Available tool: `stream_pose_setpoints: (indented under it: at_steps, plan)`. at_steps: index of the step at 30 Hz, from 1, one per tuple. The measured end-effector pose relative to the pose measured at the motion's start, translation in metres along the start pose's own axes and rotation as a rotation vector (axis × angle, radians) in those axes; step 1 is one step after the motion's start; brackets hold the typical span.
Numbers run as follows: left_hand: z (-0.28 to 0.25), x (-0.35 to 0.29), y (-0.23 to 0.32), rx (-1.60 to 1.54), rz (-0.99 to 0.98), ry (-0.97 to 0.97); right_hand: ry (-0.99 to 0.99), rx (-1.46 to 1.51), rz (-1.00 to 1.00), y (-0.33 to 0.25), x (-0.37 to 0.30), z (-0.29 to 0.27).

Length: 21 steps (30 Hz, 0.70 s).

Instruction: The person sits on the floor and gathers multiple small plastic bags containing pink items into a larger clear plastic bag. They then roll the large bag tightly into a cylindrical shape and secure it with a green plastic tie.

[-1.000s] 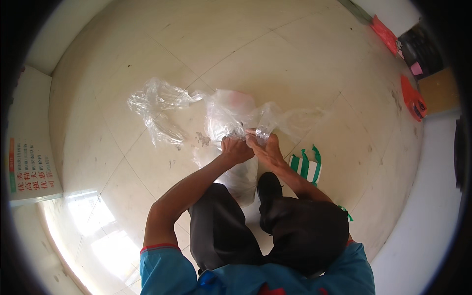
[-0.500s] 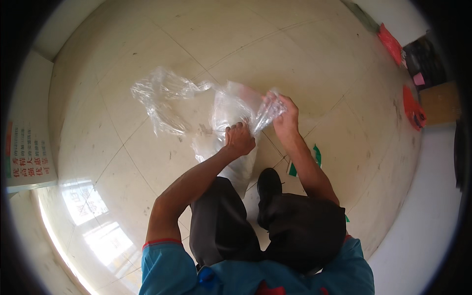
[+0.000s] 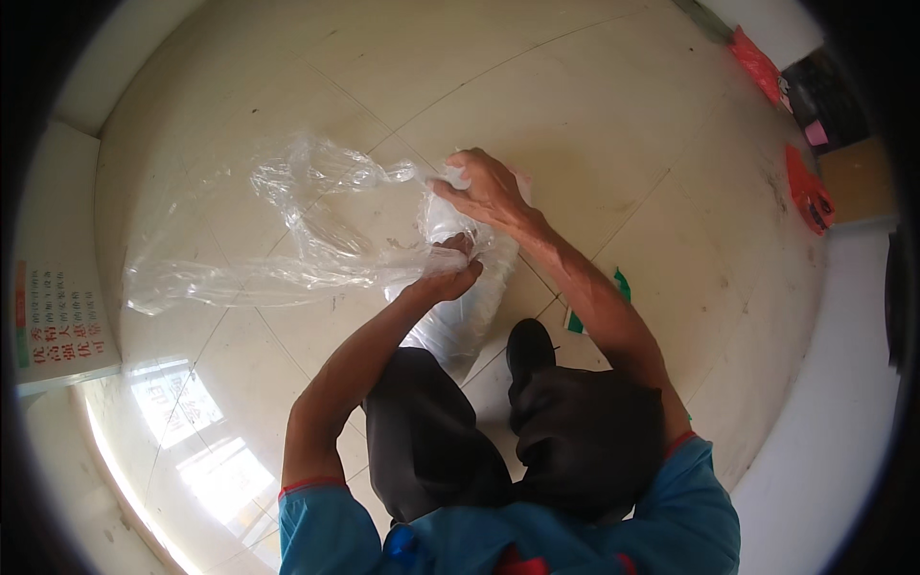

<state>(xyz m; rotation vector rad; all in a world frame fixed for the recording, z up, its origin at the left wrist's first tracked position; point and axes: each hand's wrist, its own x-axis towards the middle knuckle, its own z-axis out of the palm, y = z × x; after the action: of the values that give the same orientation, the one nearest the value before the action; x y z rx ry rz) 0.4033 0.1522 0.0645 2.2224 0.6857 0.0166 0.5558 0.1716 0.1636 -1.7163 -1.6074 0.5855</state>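
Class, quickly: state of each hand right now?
Left hand: closed on clear plastic film.
Right hand: curved over the wrapped bundle; grip cannot be told.

The bundle [image 3: 479, 297] lies on the floor [image 3: 623, 115], film [image 3: 311, 196] to its left, signboard [image 3: 65, 259] farther left, bag [image 3: 807, 192] far right.

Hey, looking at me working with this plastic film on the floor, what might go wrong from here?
The loose clear film spreads out to the left in crumpled strands, so it might tangle or get stepped on.

It also looks thin and creased near the left hand, so a hard pull could tear it.

The wrapped bundle lies on smooth floor tiles and might slide if tugged by the right hand.
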Motion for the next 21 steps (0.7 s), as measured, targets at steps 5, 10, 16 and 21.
stream_pose_setpoints:
  at_steps: [5, 10, 16, 21]
  plan:
    - [-0.019, -0.007, 0.028, -0.243, 0.011, 0.112, -0.372, -0.479, 0.154, 0.050, -0.001, 0.021]
    - [-0.030, -0.019, 0.001, -0.590, 0.059, 0.289, 0.337, 1.022, 0.449, 0.068, -0.010, -0.058]
    - [-0.012, -0.002, -0.022, -0.648, 0.030, 0.514, 0.359, 1.619, 0.586, 0.129, -0.148, -0.024]
    - [0.014, 0.014, -0.047, -0.296, -0.219, 0.724, 0.352, 1.424, 0.832, 0.156, -0.177, 0.002]
